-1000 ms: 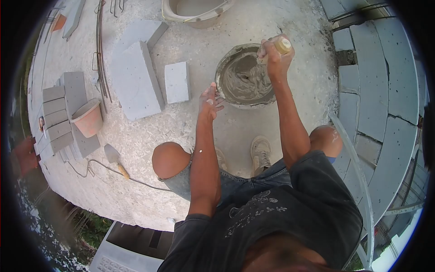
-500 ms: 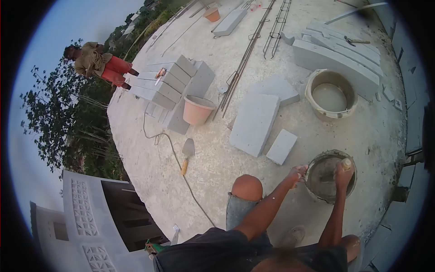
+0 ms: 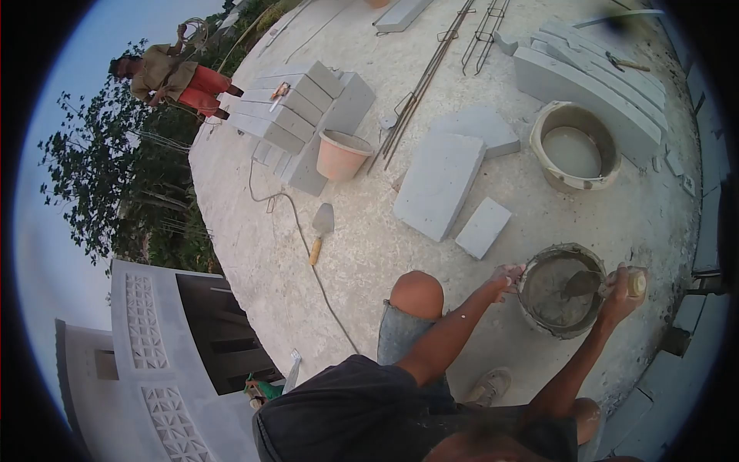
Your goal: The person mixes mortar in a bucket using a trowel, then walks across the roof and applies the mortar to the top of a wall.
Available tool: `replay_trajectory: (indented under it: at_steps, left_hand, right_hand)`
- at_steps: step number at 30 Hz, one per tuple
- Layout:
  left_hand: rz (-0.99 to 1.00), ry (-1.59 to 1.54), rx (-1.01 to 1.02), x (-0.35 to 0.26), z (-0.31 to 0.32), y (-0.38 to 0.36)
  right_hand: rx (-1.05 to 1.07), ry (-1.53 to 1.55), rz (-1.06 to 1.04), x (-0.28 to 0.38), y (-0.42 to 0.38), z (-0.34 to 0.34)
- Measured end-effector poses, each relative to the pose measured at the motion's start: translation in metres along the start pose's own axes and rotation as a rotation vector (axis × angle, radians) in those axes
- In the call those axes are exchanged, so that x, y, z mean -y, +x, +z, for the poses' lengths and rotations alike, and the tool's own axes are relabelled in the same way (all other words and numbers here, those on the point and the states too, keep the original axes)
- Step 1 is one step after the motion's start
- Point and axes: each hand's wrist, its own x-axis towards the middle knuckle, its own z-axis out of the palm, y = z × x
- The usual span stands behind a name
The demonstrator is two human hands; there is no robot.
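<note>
A round bucket of grey mortar [image 3: 548,306] stands on the concrete floor in front of me. My left hand [image 3: 508,280] is closed on its left rim. In my right hand [image 3: 618,299], at the right side of the bucket, is the handle of a trowel [image 3: 583,284]. Its dark blade rests in the mortar, partly sunk or coated. A small pale block [image 3: 483,228] lies to the left, beyond my left hand, beside a larger block [image 3: 439,189].
Behind the bucket stands a round tub [image 3: 576,146] with greyish liquid. Another trowel [image 3: 323,220] lies near a cable [image 3: 304,258]. An orange bucket [image 3: 342,156] sits by stacked blocks [image 3: 289,108]. Steel bars [image 3: 423,88] lie farther off. A person [image 3: 171,77] holds coiled rope at the floor's edge.
My right hand has moved right, from over the bucket to its right rim, and the trowel blade now shows in the mortar. My left hand keeps the rim. The other person has raised an arm.
</note>
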Motion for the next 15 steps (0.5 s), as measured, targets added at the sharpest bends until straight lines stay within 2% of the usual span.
replay_trajectory:
  at_steps: [1, 2, 5, 6, 7, 8, 9, 10, 11, 12, 13, 15]
  left_hand:
    - [0.003, 0.010, 0.002, -0.004, 0.003, 0.005]
    - [0.001, 0.034, 0.002, -0.009, 0.005, 0.003]
    - [0.008, 0.071, 0.010, -0.018, 0.004, -0.006]
    - [0.004, 0.060, 0.026, -0.018, 0.005, -0.008]
    - [-0.002, 0.043, 0.035, -0.019, 0.005, -0.005]
    - [-0.023, 0.040, -0.106, -0.013, 0.009, 0.002]
    - [0.001, -0.037, -0.104, -0.013, 0.009, -0.006]
    - [0.047, -0.015, -0.033, -0.013, 0.007, -0.011]
    - [0.138, -0.094, 0.021, -0.009, 0.004, -0.021]
    - [0.046, 0.022, -0.006, -0.018, 0.007, -0.011]
    - [0.039, 0.043, -0.075, -0.015, 0.010, -0.009]
    - [-0.007, 0.082, -0.104, -0.024, 0.015, -0.009]
  right_hand:
    - [-0.024, 0.010, -0.027, -0.009, 0.000, 0.002]
    - [-0.031, -0.111, 0.000, -0.065, -0.008, 0.007]
    - [-0.041, -0.125, 0.001, -0.095, -0.010, 0.002]
    - [0.011, -0.009, -0.004, -0.061, -0.006, -0.005]
    - [-0.025, 0.015, -0.047, -0.030, 0.003, -0.011]
    - [-0.053, 0.019, -0.054, -0.008, -0.001, -0.019]
    - [-0.083, 0.105, -0.020, 0.004, -0.004, -0.025]
    - [-0.141, 0.217, -0.029, 0.002, -0.009, -0.019]
    - [-0.159, 0.077, -0.052, -0.023, -0.015, -0.019]
    - [-0.133, 0.040, 0.084, -0.050, -0.027, -0.017]
    - [-0.135, 0.108, 0.117, -0.088, -0.038, -0.016]
    - [-0.123, 0.063, 0.092, -0.077, -0.035, -0.021]
